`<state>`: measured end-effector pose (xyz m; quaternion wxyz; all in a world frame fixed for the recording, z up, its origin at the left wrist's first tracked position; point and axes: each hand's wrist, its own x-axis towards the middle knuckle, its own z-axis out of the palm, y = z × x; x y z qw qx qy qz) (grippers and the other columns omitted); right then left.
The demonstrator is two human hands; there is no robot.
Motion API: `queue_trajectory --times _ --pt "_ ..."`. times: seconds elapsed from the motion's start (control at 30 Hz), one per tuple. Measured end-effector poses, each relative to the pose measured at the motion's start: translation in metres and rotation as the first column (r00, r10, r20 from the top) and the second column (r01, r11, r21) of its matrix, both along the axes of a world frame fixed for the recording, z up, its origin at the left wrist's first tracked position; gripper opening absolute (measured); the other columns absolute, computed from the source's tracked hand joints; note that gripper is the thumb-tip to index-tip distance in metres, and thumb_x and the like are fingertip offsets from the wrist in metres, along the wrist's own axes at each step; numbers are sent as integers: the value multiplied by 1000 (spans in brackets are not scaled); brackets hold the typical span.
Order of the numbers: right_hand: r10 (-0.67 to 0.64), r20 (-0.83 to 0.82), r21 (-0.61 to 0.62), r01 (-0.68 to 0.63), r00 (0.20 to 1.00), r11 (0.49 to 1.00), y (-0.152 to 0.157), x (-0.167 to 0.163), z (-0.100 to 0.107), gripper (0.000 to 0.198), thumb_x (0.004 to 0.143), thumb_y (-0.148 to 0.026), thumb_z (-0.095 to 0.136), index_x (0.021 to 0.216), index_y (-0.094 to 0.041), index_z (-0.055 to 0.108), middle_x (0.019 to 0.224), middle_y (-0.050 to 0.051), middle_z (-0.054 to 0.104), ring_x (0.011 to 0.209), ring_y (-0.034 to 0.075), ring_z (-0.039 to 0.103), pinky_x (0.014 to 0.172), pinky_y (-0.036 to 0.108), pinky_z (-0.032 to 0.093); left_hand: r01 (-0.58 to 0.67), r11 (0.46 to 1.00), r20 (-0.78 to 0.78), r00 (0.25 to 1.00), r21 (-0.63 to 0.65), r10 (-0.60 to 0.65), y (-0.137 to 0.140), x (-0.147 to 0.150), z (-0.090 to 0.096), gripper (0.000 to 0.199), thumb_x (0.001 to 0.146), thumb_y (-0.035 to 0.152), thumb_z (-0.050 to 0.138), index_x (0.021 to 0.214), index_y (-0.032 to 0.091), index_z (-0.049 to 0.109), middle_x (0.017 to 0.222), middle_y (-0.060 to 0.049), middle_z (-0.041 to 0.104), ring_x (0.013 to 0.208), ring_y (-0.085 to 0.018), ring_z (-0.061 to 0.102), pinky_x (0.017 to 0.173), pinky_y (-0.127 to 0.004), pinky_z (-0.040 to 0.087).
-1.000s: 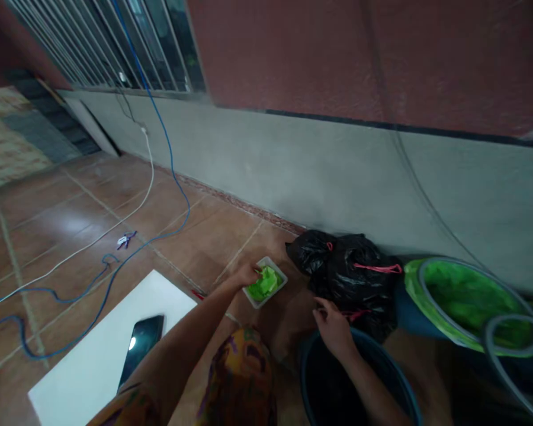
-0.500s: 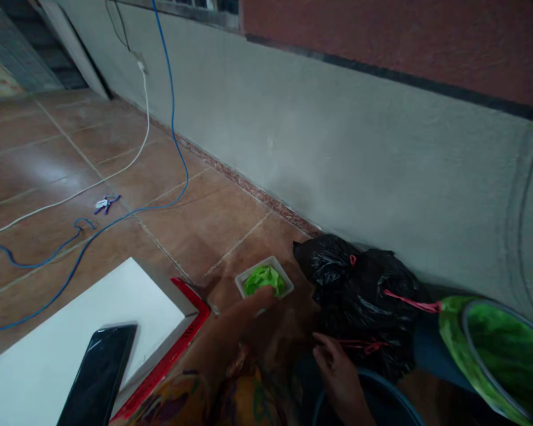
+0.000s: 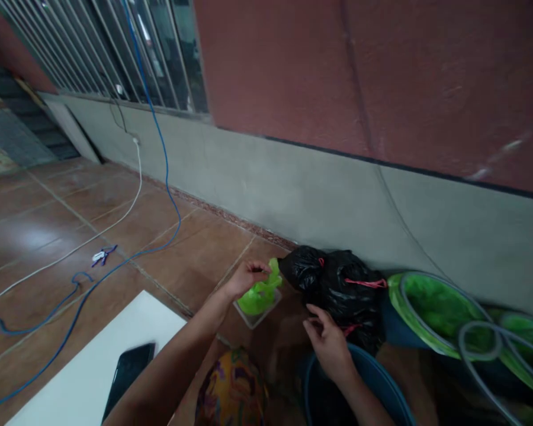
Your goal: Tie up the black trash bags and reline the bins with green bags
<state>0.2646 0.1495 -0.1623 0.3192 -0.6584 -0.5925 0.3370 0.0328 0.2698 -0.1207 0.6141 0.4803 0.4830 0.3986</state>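
My left hand (image 3: pixel 247 279) is closed in a pinch on the upper edge of a bright green plastic bag (image 3: pixel 258 299). The bag is drawn partly upward, its lower part still in a small white plastic tray (image 3: pixel 265 315) on the floor. Above the rim of a dark blue bucket (image 3: pixel 379 371) hovers my right hand (image 3: pixel 331 346), its fingers slightly curled and apart with nothing in them. Just beyond that hand lie black garbage bags (image 3: pixel 346 284) tied with red strings.
Green-lined bins (image 3: pixel 393 284) stand along the wall at right, a grey hose (image 3: pixel 477 340) over them. At left, a black phone (image 3: pixel 131 370) rests on a white box (image 3: pixel 66 378). Blue cable (image 3: pixel 111 225) and white cable (image 3: pixel 77 247) cross the tiled floor near a small purple-and-white item (image 3: pixel 102 255).
The view has tilted up. My left hand has risen from the tray, pulling the green plastic bag upward. My right hand remains over the bucket, fingers apart.
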Motion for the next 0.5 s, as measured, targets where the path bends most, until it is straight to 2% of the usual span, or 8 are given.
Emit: queue_trajectory --times 0.07,0.13,0.2,0.27,0.33,0.4,0.43,0.5 --pt "-18 4 113 17 1000 993 -1 2 28 48 84 -39 52 128 -20 52 122 11 61 101 22 65 90 39 54 130 991 13 991 30 -131 -10 12 40 16 58 21 70 73 17 72 67 0 67 59 -11 56 58 -21 43" --pt "-35 37 236 25 999 971 -3 6 60 56 82 -38 56 135 -22 46 131 11 55 113 24 60 96 43 51 252 966 -8 968 66 -252 -22 27 76 16 59 19 66 74 17 71 65 1 66 57 -10 54 57 -21 41" --pt "-56 104 342 17 993 940 -8 10 91 62 78 -35 62 137 -25 45 140 11 47 127 27 49 105 47 44 342 933 -27 940 109 -341 -36 44 107 16 60 17 61 73 17 70 65 1 65 57 -10 54 57 -20 41" --pt "-76 176 410 -3 981 912 -17 16 117 62 74 -33 67 133 -25 48 145 10 42 133 28 42 110 48 38 386 911 -24 922 144 -386 -50 61 131 17 59 16 58 72 17 69 65 2 64 57 -10 53 56 -20 40" --pt "-83 234 437 -29 969 899 -27 23 131 50 74 -31 68 122 -24 57 141 9 48 130 28 44 109 48 38 386 906 -1 920 174 -392 -62 78 147 19 58 15 56 72 17 68 65 2 64 55 -9 52 54 -20 39" --pt "-83 281 431 -49 956 901 -39 33 134 26 79 -27 63 105 -22 63 127 9 59 121 26 51 104 45 42 337 920 23 937 198 -348 -71 91 157 19 57 15 55 71 17 67 63 2 62 53 -8 50 53 -19 37" --pt "-84 299 422 -53 951 905 -46 39 133 17 81 -25 59 98 -22 65 119 8 63 115 25 54 101 44 43 286 935 36 953 208 -300 -74 96 160 19 56 15 54 70 16 66 61 3 61 52 -8 49 52 -19 36" --pt "-101 327 409 -44 939 911 -61 54 129 12 85 -21 54 91 -21 65 110 8 67 108 23 57 97 40 44 141 970 91 983 196 -161 -76 103 163 18 54 14 53 68 16 64 56 4 56 49 -7 46 50 -19 33"
